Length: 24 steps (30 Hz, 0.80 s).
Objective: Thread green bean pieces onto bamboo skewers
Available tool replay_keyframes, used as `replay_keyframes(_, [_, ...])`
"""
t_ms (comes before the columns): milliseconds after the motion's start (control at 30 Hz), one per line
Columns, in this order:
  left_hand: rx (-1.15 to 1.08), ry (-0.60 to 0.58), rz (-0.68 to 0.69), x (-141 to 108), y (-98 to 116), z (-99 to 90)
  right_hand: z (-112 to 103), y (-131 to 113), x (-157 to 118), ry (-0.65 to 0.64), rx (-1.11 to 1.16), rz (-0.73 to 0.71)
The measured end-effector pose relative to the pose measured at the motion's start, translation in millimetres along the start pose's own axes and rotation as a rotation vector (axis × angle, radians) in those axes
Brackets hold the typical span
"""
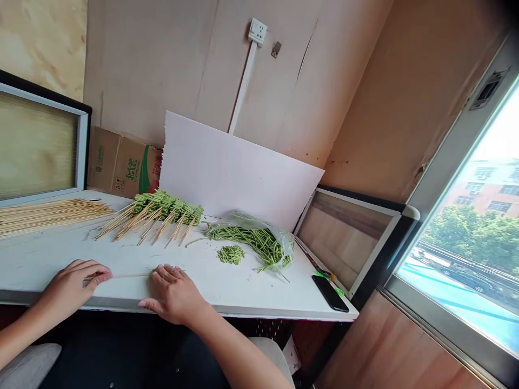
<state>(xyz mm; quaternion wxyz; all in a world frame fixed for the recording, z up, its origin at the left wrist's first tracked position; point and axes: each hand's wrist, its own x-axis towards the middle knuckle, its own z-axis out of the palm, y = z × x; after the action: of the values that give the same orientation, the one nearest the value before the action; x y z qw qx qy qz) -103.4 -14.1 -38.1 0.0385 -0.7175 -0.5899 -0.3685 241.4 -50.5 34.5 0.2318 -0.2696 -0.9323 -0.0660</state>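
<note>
My left hand (83, 278) rests near the table's front edge, thumb and fingers pinched round a thin bamboo skewer (130, 275). The skewer lies level, and its right end runs under my right hand (172, 289). That hand is laid flat over it, fingers stretched out, with a bit of green showing at the fingertips; what lies beneath the palm is hidden. Beyond the hands is a pile of skewers threaded with cut green beans (168, 208), their bare ends towards me. A small heap of cut bean pieces (231, 254) sits to the right.
Long green beans (253, 237) spill from a clear plastic bag (286, 246). Bare skewers (52, 213) lie in a bundle at the left. A black phone (330, 293) is by the right corner. A white board (239, 173) and a cardboard box (121, 162) stand behind.
</note>
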Motion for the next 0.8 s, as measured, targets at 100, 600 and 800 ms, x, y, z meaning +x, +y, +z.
replay_keyframes(100, [-0.026, -0.004, -0.013, 4, 7, 0.4, 5, 4, 0, -0.037, 0.011, -0.032])
replay_keyframes(600, [0.093, 0.126, -0.02, 6, 46, -3.8, 6, 19, 21, -0.036, 0.152, 0.068])
replay_keyframes(800, [0.097, 0.132, 0.059, 11, 47, -11.1, -95, 140, 22, 0.001, -0.056, 0.778])
